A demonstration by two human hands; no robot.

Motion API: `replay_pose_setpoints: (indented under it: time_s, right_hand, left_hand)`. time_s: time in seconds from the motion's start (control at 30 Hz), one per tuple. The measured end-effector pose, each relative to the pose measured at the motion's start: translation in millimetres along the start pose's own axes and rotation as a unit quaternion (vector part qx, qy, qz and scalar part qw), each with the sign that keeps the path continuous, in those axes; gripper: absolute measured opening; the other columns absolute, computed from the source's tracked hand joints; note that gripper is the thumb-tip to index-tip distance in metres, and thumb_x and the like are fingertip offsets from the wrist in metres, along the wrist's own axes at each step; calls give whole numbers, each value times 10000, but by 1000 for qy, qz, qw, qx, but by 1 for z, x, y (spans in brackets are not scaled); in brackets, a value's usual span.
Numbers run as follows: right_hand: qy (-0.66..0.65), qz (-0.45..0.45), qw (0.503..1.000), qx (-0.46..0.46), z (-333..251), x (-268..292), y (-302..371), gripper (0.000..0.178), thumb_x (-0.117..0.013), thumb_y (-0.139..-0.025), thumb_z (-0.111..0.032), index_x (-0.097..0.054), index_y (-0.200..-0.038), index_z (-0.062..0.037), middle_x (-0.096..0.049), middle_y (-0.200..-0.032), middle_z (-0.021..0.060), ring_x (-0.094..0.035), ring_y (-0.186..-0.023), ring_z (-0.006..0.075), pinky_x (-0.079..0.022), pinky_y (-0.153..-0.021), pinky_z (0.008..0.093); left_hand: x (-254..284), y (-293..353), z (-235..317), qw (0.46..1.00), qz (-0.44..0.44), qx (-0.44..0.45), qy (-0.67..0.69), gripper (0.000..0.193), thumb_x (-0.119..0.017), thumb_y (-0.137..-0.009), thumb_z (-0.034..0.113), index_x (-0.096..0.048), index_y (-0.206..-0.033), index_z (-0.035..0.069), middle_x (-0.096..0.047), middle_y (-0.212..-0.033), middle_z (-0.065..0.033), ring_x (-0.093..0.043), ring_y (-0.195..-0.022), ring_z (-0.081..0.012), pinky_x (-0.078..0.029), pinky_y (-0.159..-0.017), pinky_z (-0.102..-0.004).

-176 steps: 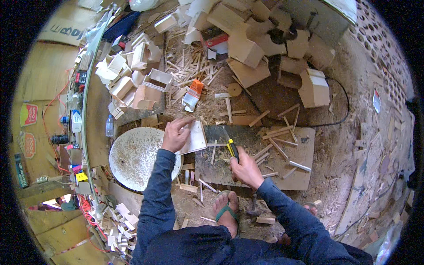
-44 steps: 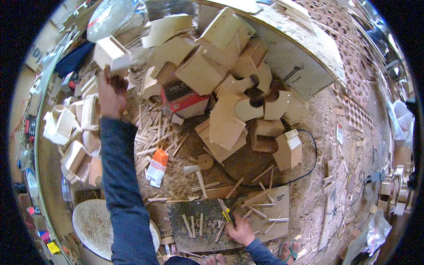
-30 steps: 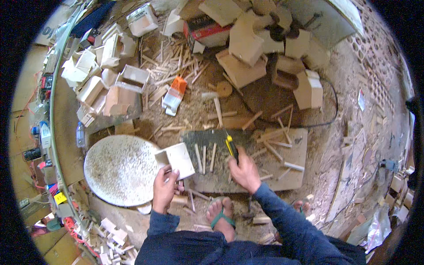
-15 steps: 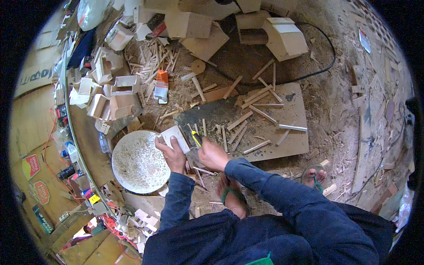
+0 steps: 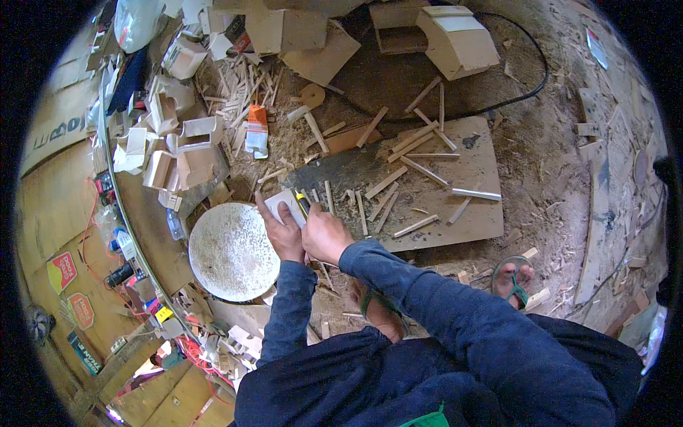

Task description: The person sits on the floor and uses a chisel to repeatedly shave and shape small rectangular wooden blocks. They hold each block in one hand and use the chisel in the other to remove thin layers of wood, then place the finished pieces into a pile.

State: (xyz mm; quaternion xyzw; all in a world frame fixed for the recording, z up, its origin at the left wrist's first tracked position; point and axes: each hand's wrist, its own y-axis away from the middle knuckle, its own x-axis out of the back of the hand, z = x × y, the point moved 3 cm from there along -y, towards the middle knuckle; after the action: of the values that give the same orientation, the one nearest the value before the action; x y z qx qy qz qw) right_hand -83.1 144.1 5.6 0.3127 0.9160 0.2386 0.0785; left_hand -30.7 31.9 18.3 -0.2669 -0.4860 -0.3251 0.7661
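Note:
My left hand (image 5: 287, 238) grips a small pale block or panel (image 5: 283, 202), its thumb laid across the near face. In my right hand (image 5: 327, 236) is a yellow-and-black utility knife (image 5: 304, 205), held along the right edge of the pale piece. Both hands are close together, nearly touching. The blade's tip is too small to make out. Just left of my left hand lies a round, speckled white disc (image 5: 235, 250). Beyond my right hand, several thin wood strips (image 5: 387, 182) are scattered on a flat board (image 5: 462, 226).
Curved wooden pieces (image 5: 455, 46) stand at the far side beside a black cable (image 5: 544, 71). A heap of wood offcuts (image 5: 245, 89) and an orange-and-white packet (image 5: 257, 132) lie far left. My sandalled feet (image 5: 514, 281) rest on the dusty floor near me.
My right hand with the utility knife has moved left, up against my left hand and the pale piece. The whole view has shifted slightly.

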Motion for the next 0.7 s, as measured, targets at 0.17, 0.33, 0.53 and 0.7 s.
replay_pose_setpoints:
  time_s: [0.17, 0.33, 0.53, 0.7]
  right_hand:
    - [7, -16, 1000, -2, -4, 1, -19, 427, -516, -808, -158, -427, -1045, 186, -606, -907, 373, -629, -892, 477, -508, -815, 494]
    - [25, -33, 999, -3, 13, -7, 1, 526, -530, -790, -143, -361, -1127, 224, -602, -891, 379, -630, -850, 478, -513, -790, 490]
    - [61, -72, 994, -47, 45, -24, 56, 393, -474, -827, -163, -410, -1065, 143, -619, -822, 352, -637, -797, 486, -505, -755, 547]
    - [5, -58, 997, -46, 37, 3, 50, 356, -490, -811, -137, -428, -1038, 131, -615, -823, 354, -629, -779, 493, -504, -758, 546]
  left_hand:
    - [-1, 0, -5, 1000, 0, -13, 3, 591, -421, -990, 360, -220, -1472, 82, -421, -1375, -296, -473, -1199, -463, -398, -980, -442]
    - [-2, 2, -6, 999, -17, 44, 7, 590, -388, -998, 374, -210, -1477, 80, -395, -1399, -286, -403, -1276, -449, -347, -1042, -438]
    - [0, 1, 4, 1000, -3, 19, 6, 599, -365, -1004, 392, -197, -1477, 65, -364, -1425, -277, -382, -1295, -443, -326, -1064, -433]
    - [-1, 1, -1, 999, -13, 35, 12, 605, -370, -1003, 389, -200, -1473, 48, -354, -1431, -279, -376, -1299, -443, -327, -1067, -426]
